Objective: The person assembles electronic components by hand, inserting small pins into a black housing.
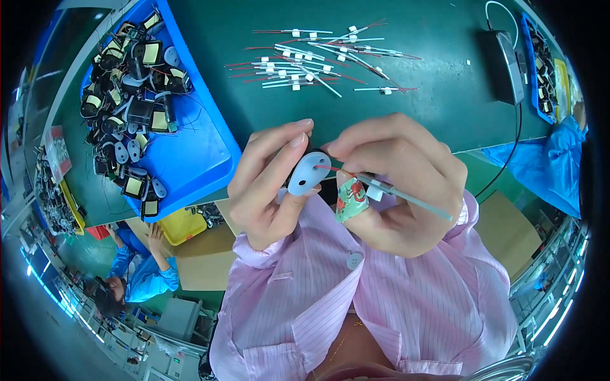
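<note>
My left hand (pixel 270 184) is closed round a small black device whose oval white end plate (pixel 310 173), with several round holes, faces me. Between the fingers of my right hand (pixel 403 184) is a thin wire (pixel 413 202) in a grey sleeve, with a small white tag on it. Its bare red end reaches to one of the plate's holes; whether the tip is inside, I cannot tell. A green wrap with a red pattern (pixel 351 200) covers my right thumb. Both hands are close together, just over the table's near edge.
On the green table (pixel 432 120) lie several loose tagged wires (pixel 305 60). A blue tray (pixel 203 149) at left holds many black devices. A black box (pixel 502 66) with a cable stands at right. Co-workers in blue sit at lower left (pixel 149 279) and far right (pixel 553 165).
</note>
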A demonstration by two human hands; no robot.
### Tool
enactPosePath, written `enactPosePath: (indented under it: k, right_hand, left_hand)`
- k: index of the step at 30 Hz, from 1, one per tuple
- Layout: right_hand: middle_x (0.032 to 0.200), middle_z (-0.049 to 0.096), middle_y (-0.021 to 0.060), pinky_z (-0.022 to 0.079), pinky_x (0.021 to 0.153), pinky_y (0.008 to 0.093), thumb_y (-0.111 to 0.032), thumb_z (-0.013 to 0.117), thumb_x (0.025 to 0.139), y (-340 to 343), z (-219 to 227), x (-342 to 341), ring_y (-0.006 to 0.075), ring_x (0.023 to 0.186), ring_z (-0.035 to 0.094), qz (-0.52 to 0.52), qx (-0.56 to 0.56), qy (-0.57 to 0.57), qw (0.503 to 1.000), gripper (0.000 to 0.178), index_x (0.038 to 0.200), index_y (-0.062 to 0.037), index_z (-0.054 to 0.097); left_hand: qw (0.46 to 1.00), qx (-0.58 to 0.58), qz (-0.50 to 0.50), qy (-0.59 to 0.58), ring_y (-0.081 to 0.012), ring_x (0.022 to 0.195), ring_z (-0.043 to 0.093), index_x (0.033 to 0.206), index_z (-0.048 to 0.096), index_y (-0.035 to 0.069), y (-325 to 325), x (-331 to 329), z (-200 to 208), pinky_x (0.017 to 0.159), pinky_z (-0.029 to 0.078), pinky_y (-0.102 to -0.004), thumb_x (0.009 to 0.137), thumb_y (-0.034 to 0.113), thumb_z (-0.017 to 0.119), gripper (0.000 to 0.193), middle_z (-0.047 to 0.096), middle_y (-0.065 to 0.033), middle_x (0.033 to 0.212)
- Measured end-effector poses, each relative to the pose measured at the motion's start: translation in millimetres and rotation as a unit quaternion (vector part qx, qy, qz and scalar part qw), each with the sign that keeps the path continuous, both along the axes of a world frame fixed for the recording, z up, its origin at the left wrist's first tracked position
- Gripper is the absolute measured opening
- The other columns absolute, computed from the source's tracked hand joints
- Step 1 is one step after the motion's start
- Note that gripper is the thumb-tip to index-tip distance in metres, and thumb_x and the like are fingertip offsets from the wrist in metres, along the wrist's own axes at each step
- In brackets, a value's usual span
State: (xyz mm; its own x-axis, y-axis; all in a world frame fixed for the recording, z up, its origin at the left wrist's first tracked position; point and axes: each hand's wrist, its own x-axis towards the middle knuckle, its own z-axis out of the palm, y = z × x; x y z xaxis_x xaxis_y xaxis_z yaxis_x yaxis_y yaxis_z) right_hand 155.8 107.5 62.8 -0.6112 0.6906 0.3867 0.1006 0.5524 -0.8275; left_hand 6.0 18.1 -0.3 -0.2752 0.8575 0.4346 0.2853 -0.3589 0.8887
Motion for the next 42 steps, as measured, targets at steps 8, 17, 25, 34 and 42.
enactPosePath:
  k: [8, 17, 25, 34, 42]
  right_hand:
    - [0.086, 0.065, 0.0153, 0.047, 0.049, 0.0221, 0.002, 0.069, 0.065, -3.0, -1.7, -3.7, 0.0135, 0.057, 0.061, -0.012, -0.005, -0.004, 1.0, 0.014, 0.078, 0.0035, 0.062]
    - [0.084, 0.065, 0.0124, 0.048, 0.05, 0.0233, 0.003, 0.066, 0.061, 6.0, 4.6, -0.8, 0.0158, 0.059, 0.062, 0.02, -0.031, -0.055, 0.998, 0.016, 0.076, 0.0005, 0.061]
    - [0.083, 0.065, 0.0102, 0.047, 0.048, 0.0237, 0.001, 0.068, 0.06, 8.5, 6.3, 1.2, 0.0159, 0.056, 0.061, 0.025, 0.013, -0.082, 0.996, 0.017, 0.075, -0.0009, 0.06]
    - [0.083, 0.065, 0.0104, 0.045, 0.044, 0.0233, 0.002, 0.069, 0.059, 1.2, 0.3, -1.3, 0.0154, 0.053, 0.058, 0.009, 0.085, -0.079, 0.993, 0.019, 0.076, 0.0001, 0.06]
    - [0.082, 0.064, 0.0111, 0.045, 0.043, 0.0243, 0.004, 0.068, 0.058, -2.0, 1.0, -4.6, 0.0162, 0.052, 0.058, 0.0, 0.12, -0.068, 0.99, 0.02, 0.075, 0.0004, 0.06]
  left_hand:
    - [1.0, 0.002, 0.007, 0.017, -0.0309, 0.089, 0.062, 0.114, 0.063, -0.007, 0.4, 0.1, 1.1, 0.075, 0.05, -0.0342, 0.069, 0.005, 0.073, 0.048, 0.062, -0.0251, 0.111]
    - [1.0, -0.008, -0.009, 0.021, -0.031, 0.09, 0.061, 0.113, 0.064, -0.006, 0.1, -5.9, 0.0, 0.075, 0.05, -0.035, 0.068, 0.005, 0.073, 0.047, 0.062, -0.0234, 0.111]
    - [0.999, -0.018, -0.019, 0.046, -0.0319, 0.091, 0.061, 0.11, 0.066, -0.005, 1.9, -4.1, 2.7, 0.076, 0.05, -0.0359, 0.069, 0.007, 0.073, 0.044, 0.063, -0.0218, 0.11]
    - [0.998, -0.006, -0.016, 0.058, -0.0319, 0.092, 0.061, 0.109, 0.067, -0.004, 1.5, -5.8, 2.4, 0.076, 0.05, -0.0363, 0.066, 0.005, 0.072, 0.044, 0.063, -0.0211, 0.11]
    - [0.998, 0.006, -0.015, 0.053, -0.0322, 0.093, 0.061, 0.108, 0.066, -0.005, -0.8, -6.6, 2.5, 0.077, 0.05, -0.0365, 0.066, 0.005, 0.072, 0.044, 0.063, -0.021, 0.11]
